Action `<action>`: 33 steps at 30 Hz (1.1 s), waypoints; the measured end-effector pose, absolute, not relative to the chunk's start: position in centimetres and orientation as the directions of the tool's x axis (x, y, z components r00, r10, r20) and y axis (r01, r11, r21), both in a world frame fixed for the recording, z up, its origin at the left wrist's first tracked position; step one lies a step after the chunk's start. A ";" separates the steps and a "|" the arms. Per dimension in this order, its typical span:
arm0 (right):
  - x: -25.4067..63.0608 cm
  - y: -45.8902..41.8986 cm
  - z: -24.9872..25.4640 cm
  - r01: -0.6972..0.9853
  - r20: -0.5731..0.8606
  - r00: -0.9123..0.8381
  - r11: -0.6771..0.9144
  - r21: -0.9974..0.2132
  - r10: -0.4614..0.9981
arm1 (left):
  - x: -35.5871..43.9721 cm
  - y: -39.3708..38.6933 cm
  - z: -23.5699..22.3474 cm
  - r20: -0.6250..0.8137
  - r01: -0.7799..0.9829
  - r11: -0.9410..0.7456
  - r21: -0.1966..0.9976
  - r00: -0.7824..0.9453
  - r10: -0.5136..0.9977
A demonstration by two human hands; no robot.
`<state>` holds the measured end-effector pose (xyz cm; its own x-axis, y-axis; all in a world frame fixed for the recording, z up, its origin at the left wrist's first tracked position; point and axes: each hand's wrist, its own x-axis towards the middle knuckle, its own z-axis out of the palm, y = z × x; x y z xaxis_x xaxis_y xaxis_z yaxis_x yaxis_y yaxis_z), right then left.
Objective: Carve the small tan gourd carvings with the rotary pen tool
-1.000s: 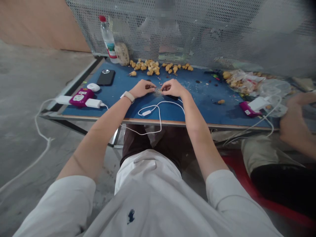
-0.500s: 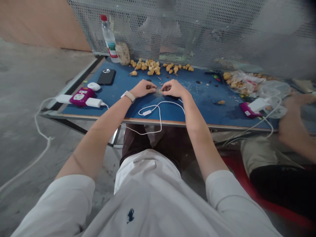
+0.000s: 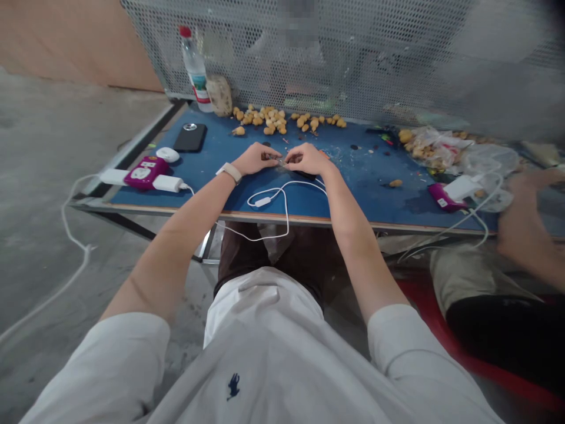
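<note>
My left hand [image 3: 256, 158] and my right hand [image 3: 305, 158] meet over the middle of the blue table, both with fingers bent into a pinch. A small pale, shiny bit [image 3: 281, 162] shows between their fingertips, too small to name. Under my right hand lies a flat black object [image 3: 304, 175], mostly covered, with a white cable [image 3: 304, 182] running to it. Just behind that hand peeks something orange [image 3: 324, 154]. Beyond my hands, small yellow-brown round fruits [image 3: 269, 118] lie in heaps along the mesh panel.
On the left are a black phone [image 3: 190, 138], a white case [image 3: 168, 155], a purple power adapter [image 3: 147, 173], and a bottle [image 3: 196, 73] beside a jar [image 3: 219, 95]. Plastic bags [image 3: 445, 147] and a second purple adapter [image 3: 445, 197] lie right, near another person's arm [image 3: 525, 218].
My right hand has shifted slightly left, so its fingertips are closer to my left ones. The orange thing behind it has come into view.
</note>
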<state>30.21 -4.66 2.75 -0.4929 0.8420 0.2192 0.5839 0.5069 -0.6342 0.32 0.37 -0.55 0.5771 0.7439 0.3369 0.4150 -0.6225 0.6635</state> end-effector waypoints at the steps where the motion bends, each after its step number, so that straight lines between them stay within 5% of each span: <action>1: 30.2 -4.6 2.7 0.579 0.226 -0.493 0.510 -0.636 0.840 | 0.3 0.4 -0.6 0.339 0.415 -0.623 0.664 0.575 0.744; 9: 29.9 -4.8 2.8 0.580 0.227 -0.484 0.504 -0.640 0.845 | 0.1 0.9 -0.9 0.336 0.419 -0.626 0.657 0.580 0.742; 16: 29.0 -6.6 4.3 0.579 0.056 -0.392 0.294 -0.761 0.918 | 0.4 1.5 -1.4 0.355 0.403 -0.633 0.661 0.575 0.737; 23: 25.7 -9.2 6.3 0.488 0.087 -0.690 0.551 -0.677 0.718 | 0.5 1.2 -1.0 0.366 0.429 -0.638 0.639 0.561 0.743; 33: 20.6 -11.6 5.0 0.176 0.154 -0.906 0.682 -0.710 0.393 | 0.1 1.9 -1.2 0.347 0.375 -0.630 0.679 0.593 0.727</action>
